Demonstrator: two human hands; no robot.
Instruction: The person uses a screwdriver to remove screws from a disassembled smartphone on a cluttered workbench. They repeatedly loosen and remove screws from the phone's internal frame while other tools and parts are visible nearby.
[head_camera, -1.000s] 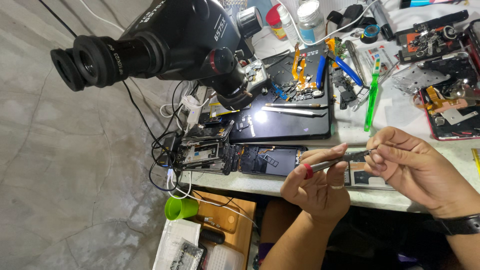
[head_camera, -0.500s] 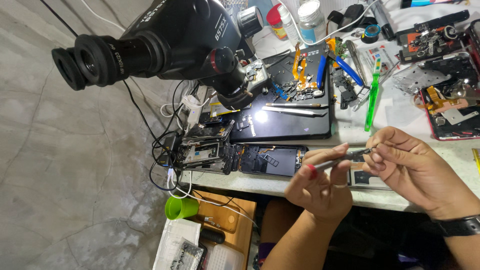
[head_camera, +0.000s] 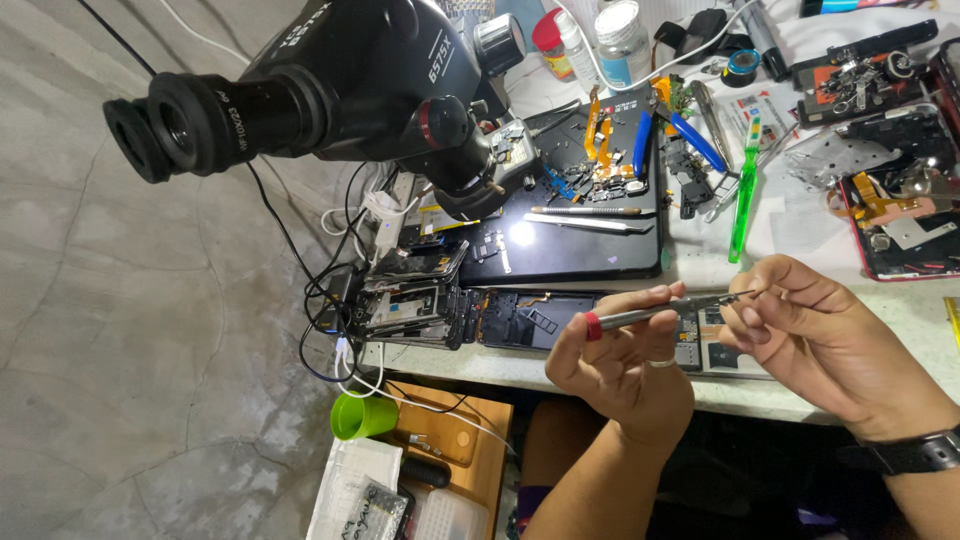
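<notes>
Left hand (head_camera: 620, 365) clamped on a slim screwdriver (head_camera: 655, 312) above the opened phone (head_camera: 520, 320), right hand (head_camera: 815, 330) fingertips pinched at its tip — risking, on a slip, a dropped bit lost among bench clutter.

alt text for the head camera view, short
Two hands hold a slim metal screwdriver above a cluttered repair bench: left hand grips its handle, right hand pinches its tip. A black microscope overhangs opened phones.

The slim grey metal screwdriver with a red end cap (head_camera: 660, 313) looks smooth and satiny. The black microscope (head_camera: 330, 80) has a matt plastic-looking body. The dark rectangular work mat (head_camera: 590, 250) shines glossy.
</notes>
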